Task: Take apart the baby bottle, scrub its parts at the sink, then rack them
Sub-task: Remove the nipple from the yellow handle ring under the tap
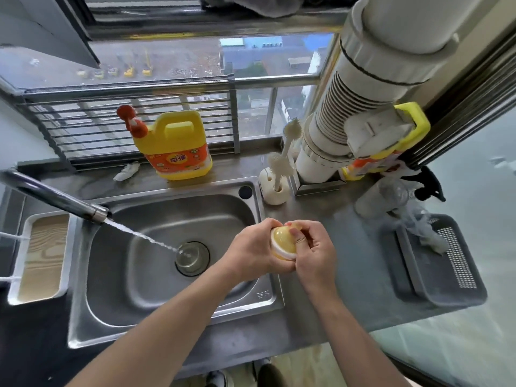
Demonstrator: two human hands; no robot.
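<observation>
1. The left grip [251, 254], a bare hand, wraps curled fingers round the left side of the baby bottle [282, 243] and holds it.
2. The right grip [314, 251] closes on the bottle's right side. Its thumb lies across the yellow domed cap and its fingertips curl over the top.
3. Only the bottle's yellow cap and white ring show between the two hands.
4. The bottle hangs over the right rim of the sink [117, 275], about midway along the surface [363, 261].
5. The faucet [55, 196] at the left edge runs a stream of water onto the drain [192, 258].
6. A yellow detergent jug [176, 146] stands at the back edge.
7. A white brush holder [272, 188] with two brushes stands just beside the sink's back right corner.
8. A gray basket [435, 291] sits at the right edge.
</observation>
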